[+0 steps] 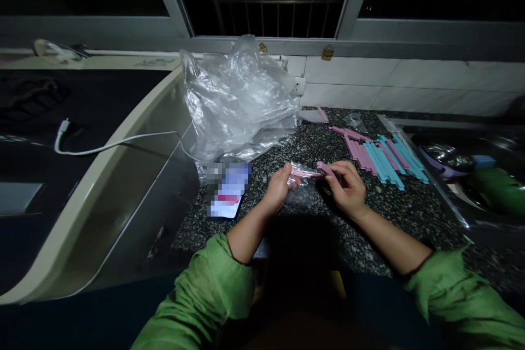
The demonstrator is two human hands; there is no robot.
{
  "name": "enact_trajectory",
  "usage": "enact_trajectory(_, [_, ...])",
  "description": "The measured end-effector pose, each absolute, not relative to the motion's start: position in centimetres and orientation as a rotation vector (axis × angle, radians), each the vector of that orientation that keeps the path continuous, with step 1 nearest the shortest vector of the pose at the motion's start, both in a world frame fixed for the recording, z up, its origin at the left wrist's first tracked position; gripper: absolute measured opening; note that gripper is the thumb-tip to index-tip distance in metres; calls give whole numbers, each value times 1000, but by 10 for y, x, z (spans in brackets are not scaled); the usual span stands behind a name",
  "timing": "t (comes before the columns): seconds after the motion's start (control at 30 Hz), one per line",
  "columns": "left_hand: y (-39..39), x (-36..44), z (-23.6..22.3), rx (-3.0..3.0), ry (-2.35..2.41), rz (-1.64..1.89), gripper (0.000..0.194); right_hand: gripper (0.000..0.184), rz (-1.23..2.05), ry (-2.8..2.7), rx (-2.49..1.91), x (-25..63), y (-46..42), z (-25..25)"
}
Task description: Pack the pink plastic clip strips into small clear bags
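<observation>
My left hand [279, 188] is closed on a small clear plastic bag [303, 192] with thin pink strips in it. The bag hangs just above the speckled counter, its lower part crumpled. Opposite it, my right hand [348, 188] pinches a pink plastic strip, which looks like a bag clip [326, 168], at the bag's right end. Whether the clip's tip is inside the bag or only against it, I cannot tell. To the right lie several more pink clips [360, 156] and blue clips [383, 164], side by side in a loose pile.
A large crumpled clear bag [241, 98] stands at the back. A phone [229, 191] lies left of my left hand. A white cable [118, 142] crosses the appliance [135, 104] at left. A sink [435, 186] with a metal bowl [447, 157] is on the right.
</observation>
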State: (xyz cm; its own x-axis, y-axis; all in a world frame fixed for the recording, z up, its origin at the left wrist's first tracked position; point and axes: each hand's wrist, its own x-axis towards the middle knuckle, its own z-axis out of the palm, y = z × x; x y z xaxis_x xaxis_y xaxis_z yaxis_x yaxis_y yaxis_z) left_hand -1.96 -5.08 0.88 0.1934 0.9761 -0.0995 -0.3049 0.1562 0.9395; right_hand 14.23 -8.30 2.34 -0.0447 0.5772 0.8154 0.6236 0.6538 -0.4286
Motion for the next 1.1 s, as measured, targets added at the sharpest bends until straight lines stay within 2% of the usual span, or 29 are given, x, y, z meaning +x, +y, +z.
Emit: enact_trajectory(1.1, [-43, -23, 8, 761, 965, 1222, 48, 9, 141, -1508, -973, 156, -81, 21])
